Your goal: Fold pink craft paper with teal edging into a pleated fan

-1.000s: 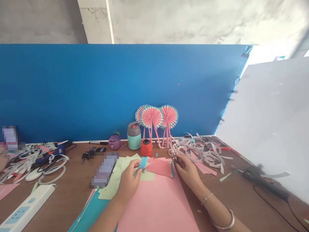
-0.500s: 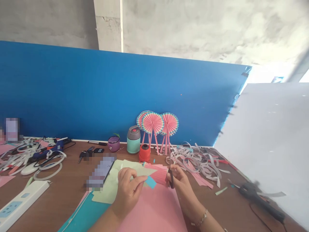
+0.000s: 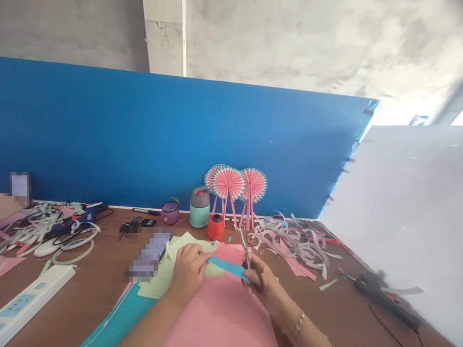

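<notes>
A blue paper strip (image 3: 228,266) stretches between my two hands over the pink paper (image 3: 224,313). My left hand (image 3: 191,267) pinches its left end between thumb and fingers. In my right hand (image 3: 262,274) are black-handled scissors (image 3: 244,246), blades pointing up and away; the strip's right end meets the fingers of this hand beside the handles. Light green paper (image 3: 155,284) and a teal sheet (image 3: 119,313) lie under and left of my left hand. Just beyond my hands is a smaller pink piece (image 3: 231,253).
Round pleated paper fans (image 3: 228,183) lean on the blue partition behind a teal flask (image 3: 199,212) and a red bottle (image 3: 216,226). Curled white strips (image 3: 292,241) lie right, near a glue gun (image 3: 383,294). A power strip (image 3: 36,299) and blurred phone (image 3: 152,255) sit left.
The blue strip, earlier a short bit showing at my left fingertips, now spans both hands. The scissors have tilted left, with their handle loops in plainer view. Another person's arm appears at the far left.
</notes>
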Available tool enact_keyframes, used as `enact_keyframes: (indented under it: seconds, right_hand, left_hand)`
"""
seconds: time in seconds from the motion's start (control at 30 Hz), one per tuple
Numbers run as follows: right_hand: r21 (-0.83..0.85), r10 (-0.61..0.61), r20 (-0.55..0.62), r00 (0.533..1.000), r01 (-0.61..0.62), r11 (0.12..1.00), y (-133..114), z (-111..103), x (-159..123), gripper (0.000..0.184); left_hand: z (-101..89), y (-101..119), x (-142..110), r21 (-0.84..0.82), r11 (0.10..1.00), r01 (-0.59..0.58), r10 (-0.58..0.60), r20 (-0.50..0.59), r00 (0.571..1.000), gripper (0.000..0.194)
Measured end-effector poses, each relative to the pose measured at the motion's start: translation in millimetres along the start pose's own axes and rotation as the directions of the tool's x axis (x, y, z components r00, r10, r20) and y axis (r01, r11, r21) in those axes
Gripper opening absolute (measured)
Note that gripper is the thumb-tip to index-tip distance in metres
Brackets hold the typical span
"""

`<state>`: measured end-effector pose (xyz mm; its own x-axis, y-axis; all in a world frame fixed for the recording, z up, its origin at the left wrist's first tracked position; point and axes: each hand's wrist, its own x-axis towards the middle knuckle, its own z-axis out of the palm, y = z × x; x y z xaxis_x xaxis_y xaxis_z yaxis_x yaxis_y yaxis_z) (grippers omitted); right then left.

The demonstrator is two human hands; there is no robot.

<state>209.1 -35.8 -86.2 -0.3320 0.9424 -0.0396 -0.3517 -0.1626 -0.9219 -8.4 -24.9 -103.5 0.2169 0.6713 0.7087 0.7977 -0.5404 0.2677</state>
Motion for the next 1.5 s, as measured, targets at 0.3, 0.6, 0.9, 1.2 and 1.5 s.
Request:
enact_keyframes:
  seconds: [0.3,0.6,0.9,1.2,1.5]
  right_hand:
    - [0.126,-0.23,-0.263,0.937,0.269,0.955,-11,-9,3,0.027]
    - [-0.324,-0.158,0.078,0.984,0.175,0.93,4,22,-14,0.029]
    - [-0.456,-0.065,0.08,0.995,0.095,0.885,19,14,-4,0.024]
    - [-0.403,-0.027,0.112,0.993,0.07,0.912,29,3,2,0.034]
    - [-0.403,0.08,0.043,0.996,-0.056,0.914,31,3,6,0.037]
  left_hand:
    - [-8.6,26,-1,-0.401,0.89,0.217,-0.127,0.238,0.963,0.035]
    - [-2.1,45,2,-0.702,0.063,0.709,-0.212,0.685,0.697,0.043]
    - [-3.7,22,9,-0.782,0.047,0.621,-0.529,0.508,0.68,0.026]
    - [-2.2,19,11,-0.779,0.085,0.621,-0.49,0.51,0.707,0.034]
    - [-1.8,17,11,-0.773,0.099,0.627,-0.53,0.492,0.69,0.031]
